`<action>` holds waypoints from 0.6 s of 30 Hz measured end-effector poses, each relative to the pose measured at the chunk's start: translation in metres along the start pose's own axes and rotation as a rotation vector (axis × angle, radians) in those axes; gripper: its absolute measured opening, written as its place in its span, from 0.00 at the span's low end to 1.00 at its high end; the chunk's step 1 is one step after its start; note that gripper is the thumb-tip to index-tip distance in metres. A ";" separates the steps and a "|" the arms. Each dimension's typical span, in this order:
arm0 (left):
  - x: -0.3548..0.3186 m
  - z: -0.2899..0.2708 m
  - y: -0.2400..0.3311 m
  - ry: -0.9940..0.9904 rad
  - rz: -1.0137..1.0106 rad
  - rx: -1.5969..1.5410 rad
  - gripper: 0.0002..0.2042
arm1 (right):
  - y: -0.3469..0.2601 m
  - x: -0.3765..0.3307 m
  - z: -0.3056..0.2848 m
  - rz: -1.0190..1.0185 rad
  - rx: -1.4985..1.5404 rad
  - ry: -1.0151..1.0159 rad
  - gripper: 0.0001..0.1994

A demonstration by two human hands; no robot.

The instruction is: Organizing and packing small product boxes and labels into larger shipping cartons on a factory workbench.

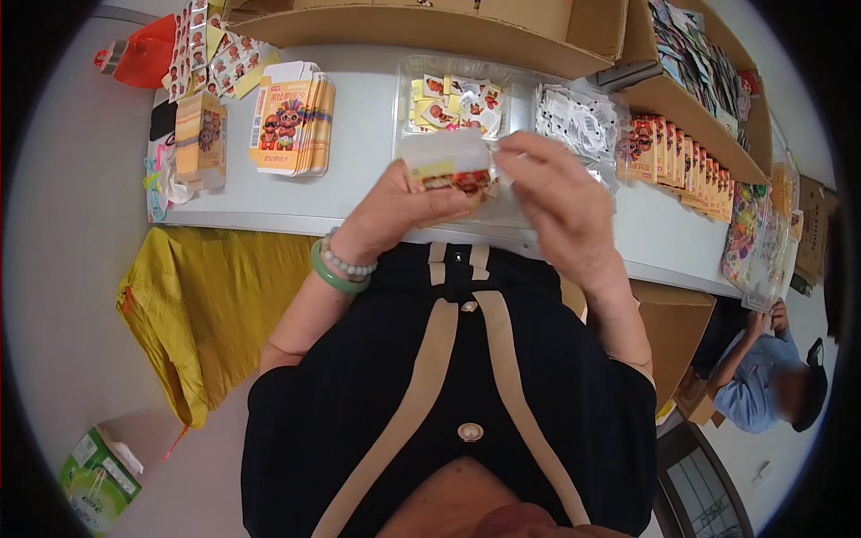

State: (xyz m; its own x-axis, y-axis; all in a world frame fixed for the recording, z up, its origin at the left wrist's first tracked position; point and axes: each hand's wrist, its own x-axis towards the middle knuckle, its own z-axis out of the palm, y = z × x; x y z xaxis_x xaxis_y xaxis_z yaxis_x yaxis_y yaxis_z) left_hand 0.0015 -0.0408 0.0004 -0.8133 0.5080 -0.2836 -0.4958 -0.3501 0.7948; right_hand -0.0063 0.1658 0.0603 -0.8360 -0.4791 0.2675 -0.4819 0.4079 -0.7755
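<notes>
Above the table's front edge, my left hand (395,211) is closed around a small box (439,184) with orange-red printing and a pale raised flap. A bead bracelet and a green bangle circle that wrist. My right hand (574,211) is at the box's right side, its fingertips close to the flap. Motion smears those fingers, and I cannot make out whether they hold anything. Just beyond the hands lies a clear plastic tray (404,103) with small yellow and white picture cards (457,99). Beside them is a heap of small white packets (578,121).
Orange printed cartons (291,125) stand in a stack at the left, with another bundle (202,139) beside them. More orange packs (686,161) line up at the right. Cardboard boxes (430,31) border the back. A person in blue (753,386) is at the far right.
</notes>
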 end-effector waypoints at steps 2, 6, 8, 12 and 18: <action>-0.001 -0.006 0.003 0.001 0.048 -0.052 0.23 | 0.017 -0.003 -0.010 0.032 -0.152 0.174 0.14; -0.010 -0.022 0.014 0.088 0.214 -0.227 0.34 | 0.046 -0.014 -0.007 0.307 -0.328 0.033 0.11; -0.014 -0.024 0.018 0.154 0.306 -0.239 0.24 | 0.039 -0.011 0.006 0.307 -0.380 -0.087 0.08; -0.018 -0.022 0.014 0.227 0.274 -0.038 0.32 | 0.040 -0.001 0.052 -0.043 -0.623 -0.299 0.04; -0.025 -0.024 0.014 0.233 0.237 -0.042 0.32 | 0.045 0.013 0.060 0.096 -0.734 -0.428 0.03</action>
State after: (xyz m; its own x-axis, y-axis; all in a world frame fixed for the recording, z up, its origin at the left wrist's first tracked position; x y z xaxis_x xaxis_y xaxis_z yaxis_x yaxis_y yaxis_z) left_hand 0.0076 -0.0778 0.0060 -0.9530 0.2161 -0.2123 -0.2922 -0.4715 0.8320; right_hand -0.0226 0.1312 -0.0057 -0.7816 -0.6092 -0.1342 -0.5860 0.7908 -0.1768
